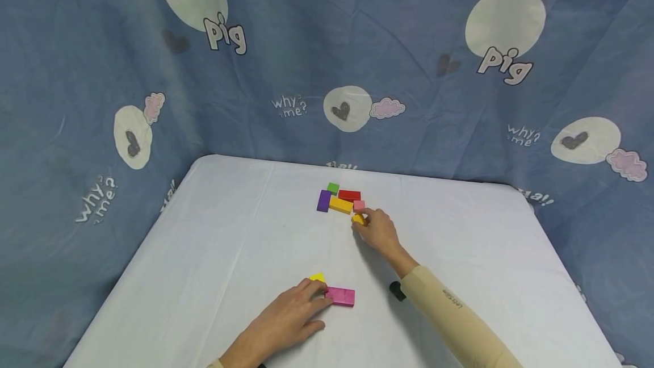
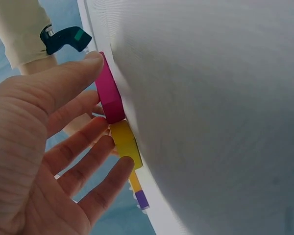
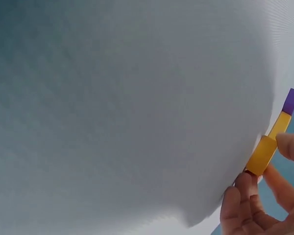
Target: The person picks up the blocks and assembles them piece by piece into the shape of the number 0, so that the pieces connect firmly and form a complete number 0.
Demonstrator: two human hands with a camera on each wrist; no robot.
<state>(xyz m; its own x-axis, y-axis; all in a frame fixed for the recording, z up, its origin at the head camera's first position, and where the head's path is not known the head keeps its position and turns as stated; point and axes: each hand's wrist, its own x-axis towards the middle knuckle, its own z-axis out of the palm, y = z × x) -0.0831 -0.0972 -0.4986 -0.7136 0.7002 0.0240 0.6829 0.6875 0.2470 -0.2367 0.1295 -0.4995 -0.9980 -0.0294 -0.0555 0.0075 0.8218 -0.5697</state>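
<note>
My right hand [image 1: 379, 233] pinches a small orange-yellow block [image 1: 359, 219] between thumb and fingers, low over the table at the near right of a block cluster. That cluster has a green block [image 1: 333, 188], a red block [image 1: 349, 195], a purple block [image 1: 324, 201], a longer orange-yellow block [image 1: 340, 205] and a small pink block [image 1: 359, 205]. Nearer the front, my left hand [image 1: 286, 314] has its fingers spread and loosely extended at a magenta block [image 1: 340, 296] and a bright yellow block [image 1: 317, 277]. Fingers partly hide the yellow block in the head view.
The white table [image 1: 460, 254] has rounded far corners. A blue printed cloth [image 1: 286, 61] hangs behind it and along the sides. A small black device [image 1: 397, 291] shows beside the right forearm's sleeve.
</note>
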